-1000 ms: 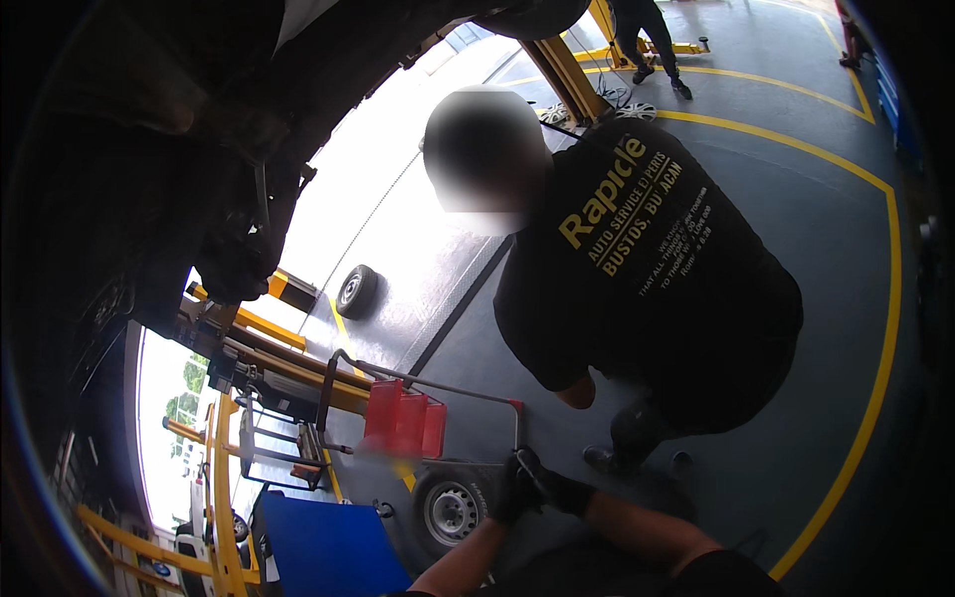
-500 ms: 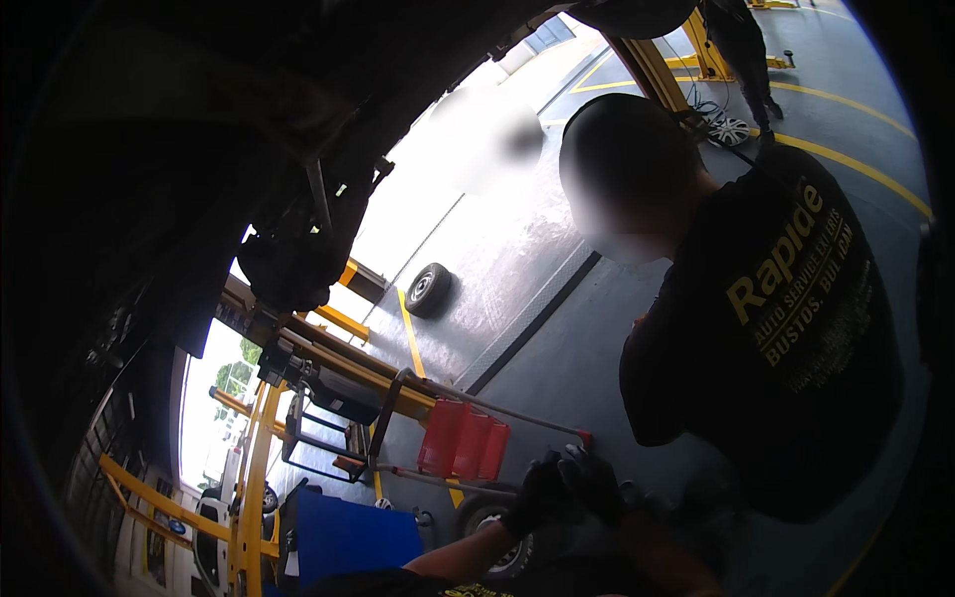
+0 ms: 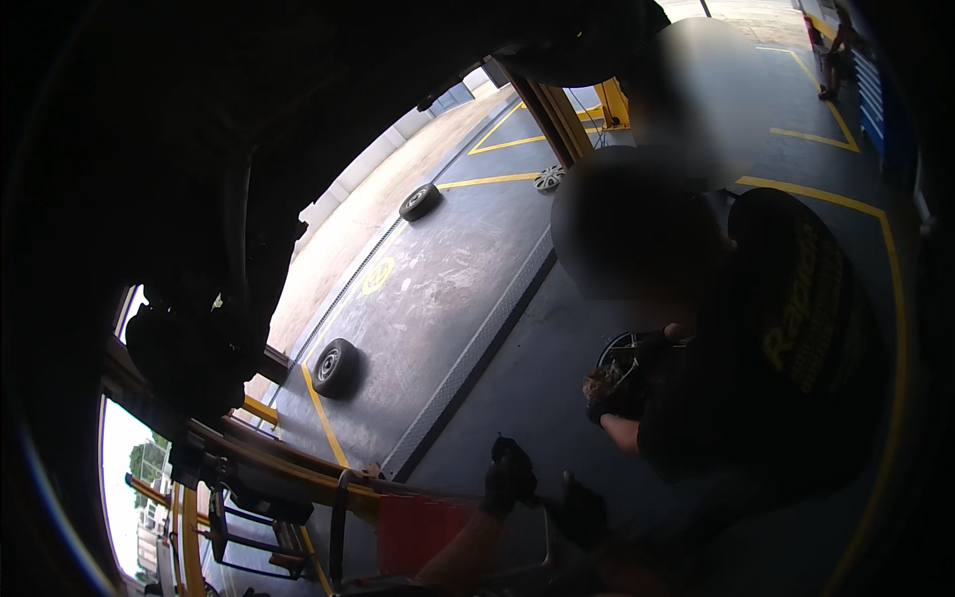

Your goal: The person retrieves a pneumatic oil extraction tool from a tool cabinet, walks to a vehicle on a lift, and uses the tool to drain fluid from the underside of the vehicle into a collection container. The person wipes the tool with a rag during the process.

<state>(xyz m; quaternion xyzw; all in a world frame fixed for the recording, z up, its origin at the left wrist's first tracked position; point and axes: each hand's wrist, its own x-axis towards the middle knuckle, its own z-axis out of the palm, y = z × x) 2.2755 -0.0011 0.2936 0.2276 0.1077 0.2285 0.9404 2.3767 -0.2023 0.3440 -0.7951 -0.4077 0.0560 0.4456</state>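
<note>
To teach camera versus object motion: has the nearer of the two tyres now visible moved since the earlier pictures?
No: the nearer tyre sits beside the yellow floor line as before; only the view shifted.

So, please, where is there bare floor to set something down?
Bare floor shows between the near wheel and the metal strip, and between that strip and the co-worker. It is crowded low in the picture, around the red bin, the left hand and the right hand.

This is a vehicle repair workshop; a dark undercarriage [image 3: 234, 209] hangs overhead; a lift post [image 3: 545, 111] stands beyond; loose wheels [image 3: 336, 369] rest on the yellow-lined floor [image 3: 468, 418].
</note>
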